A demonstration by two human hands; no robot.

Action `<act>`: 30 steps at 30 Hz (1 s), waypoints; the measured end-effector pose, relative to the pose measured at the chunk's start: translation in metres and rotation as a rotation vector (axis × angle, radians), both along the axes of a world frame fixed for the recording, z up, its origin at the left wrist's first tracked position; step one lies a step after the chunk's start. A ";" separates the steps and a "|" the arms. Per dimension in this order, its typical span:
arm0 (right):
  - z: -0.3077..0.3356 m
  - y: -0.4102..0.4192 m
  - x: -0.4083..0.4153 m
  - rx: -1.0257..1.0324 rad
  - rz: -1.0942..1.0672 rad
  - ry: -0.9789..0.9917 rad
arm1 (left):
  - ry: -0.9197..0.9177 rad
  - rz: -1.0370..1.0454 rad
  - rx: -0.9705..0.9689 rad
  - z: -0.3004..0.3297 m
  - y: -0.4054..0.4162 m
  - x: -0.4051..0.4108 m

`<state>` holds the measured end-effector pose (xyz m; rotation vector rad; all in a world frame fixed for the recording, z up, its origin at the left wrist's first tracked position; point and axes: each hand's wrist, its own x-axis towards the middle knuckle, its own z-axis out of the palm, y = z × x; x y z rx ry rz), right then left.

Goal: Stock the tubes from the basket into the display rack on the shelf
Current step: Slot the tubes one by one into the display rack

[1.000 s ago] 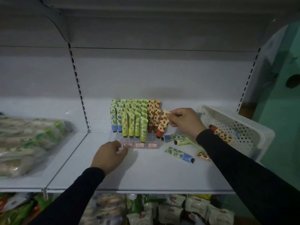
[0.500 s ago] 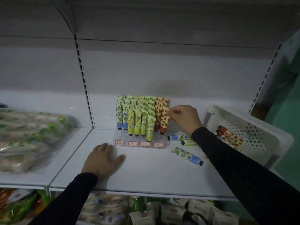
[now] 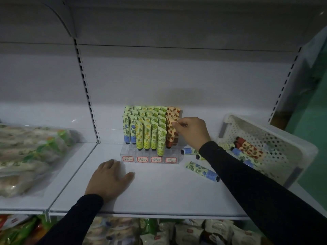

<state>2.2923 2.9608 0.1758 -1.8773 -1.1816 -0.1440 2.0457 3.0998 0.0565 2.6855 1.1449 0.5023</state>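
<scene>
Head view: strawberry tube now stands straighter in rack

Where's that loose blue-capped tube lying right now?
In the head view, the blue-capped tube lies flat on the shelf, right of the display rack and just left of the right forearm.

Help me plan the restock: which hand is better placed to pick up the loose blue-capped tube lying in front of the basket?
Right. The right hand pinches a strawberry tube at the rack, nearer the loose tube. The left hand rests flat, farther away.
</scene>
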 end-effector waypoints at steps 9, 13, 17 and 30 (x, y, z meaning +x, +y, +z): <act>-0.004 0.011 0.001 -0.090 0.000 -0.066 | -0.019 -0.013 0.023 -0.001 0.001 0.000; -0.003 0.011 0.001 -0.098 -0.002 -0.072 | -0.021 -0.011 0.029 0.001 -0.001 0.001; -0.002 0.012 0.001 -0.104 0.007 -0.054 | -0.014 -0.016 0.033 0.001 -0.001 0.000; 0.000 0.014 0.001 -0.187 0.009 -0.088 | -0.005 -0.001 -0.003 0.005 -0.004 0.000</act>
